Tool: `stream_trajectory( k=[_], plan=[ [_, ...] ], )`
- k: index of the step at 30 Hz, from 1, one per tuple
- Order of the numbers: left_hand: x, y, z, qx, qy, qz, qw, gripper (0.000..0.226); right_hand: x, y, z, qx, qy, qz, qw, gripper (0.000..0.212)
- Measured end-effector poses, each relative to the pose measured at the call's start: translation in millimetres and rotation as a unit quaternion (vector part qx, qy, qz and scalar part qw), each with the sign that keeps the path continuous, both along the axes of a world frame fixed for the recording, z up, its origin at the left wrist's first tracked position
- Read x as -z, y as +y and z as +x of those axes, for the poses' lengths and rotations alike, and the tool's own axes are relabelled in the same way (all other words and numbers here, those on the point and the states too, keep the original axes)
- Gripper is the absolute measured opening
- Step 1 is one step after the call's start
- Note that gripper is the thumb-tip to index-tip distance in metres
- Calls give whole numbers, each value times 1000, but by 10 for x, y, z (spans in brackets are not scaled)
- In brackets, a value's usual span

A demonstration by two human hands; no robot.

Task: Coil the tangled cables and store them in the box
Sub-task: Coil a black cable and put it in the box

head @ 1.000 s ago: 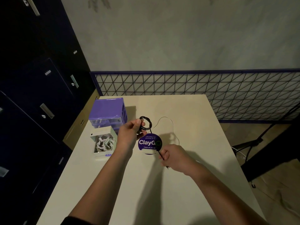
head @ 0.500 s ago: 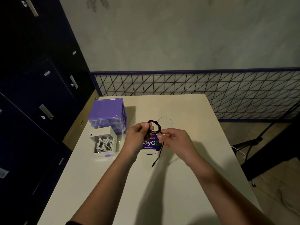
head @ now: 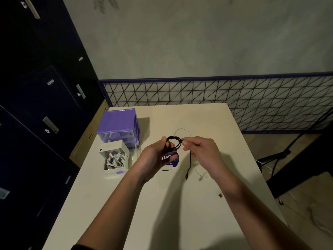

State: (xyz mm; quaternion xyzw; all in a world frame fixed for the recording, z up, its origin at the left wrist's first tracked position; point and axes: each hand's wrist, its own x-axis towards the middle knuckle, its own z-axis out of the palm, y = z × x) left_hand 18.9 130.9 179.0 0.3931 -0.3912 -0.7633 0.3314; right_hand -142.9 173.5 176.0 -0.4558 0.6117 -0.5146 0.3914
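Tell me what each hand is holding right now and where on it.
Both hold the black cable. The left hand pinches the coiled loops together at their lower left side; the right hand pinches the strand at the coil's right edge, its loose tail hanging below.

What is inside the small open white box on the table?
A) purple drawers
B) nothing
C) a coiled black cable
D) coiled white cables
D: the open white box beside the purple drawer unit holds coiled white cables; the black cable is held in both hands above the table.

table [head: 162, 204]: smooth matt | drawer unit [head: 119, 123]: glossy purple plastic | fence [head: 234, 101]: wire metal
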Motion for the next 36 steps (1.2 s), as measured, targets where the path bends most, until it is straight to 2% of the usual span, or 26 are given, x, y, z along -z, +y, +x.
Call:
stream_trajectory(
  k=[4, 8, 10, 13, 18, 26, 28, 30, 32, 36],
  plan=[
    [-28, 16, 49, 26, -63, -67, 995, 24, 27, -35, 5, 16, 92, -14, 996, 15],
    [-69, -29, 94, 69, -137, -95, 984, 35, 29, -35, 6, 11, 158, -24, 987, 14],
    [-82, -51, 95, 79, -174, -115, 975, 38, 42, -43, 14, 7, 178, -24, 984, 14],
    [-90, -64, 95, 83, -214, -157, 961, 28, 33, -52, 4, 0, 180, -32, 983, 14],
    [-82, -45, 53, 39, -191, -160, 968, 23, 106, -34, -63, -34, 188, -40, 981, 20],
    [-89, -43, 90, -36, -187, -155, 969, 21, 401, -37, -180, 30, 208, 13, 978, 22],
    [-93, -34, 79, -41, -192, -163, 967, 18, 365, -55, -177, 42, 134, 24, 990, 21],
    [-87, -32, 68, -45, -197, -171, 964, 13, 266, -72, -150, 52, -43, 24, 997, 21],
    [-76, -33, 48, -46, -212, -182, 959, 10, 152, -60, -131, 39, -184, 19, 982, 18],
    [-35, -40, -1, -52, -238, -200, 949, 10, 63, -29, -97, 2, -276, 37, 961, 16]
  ],
)
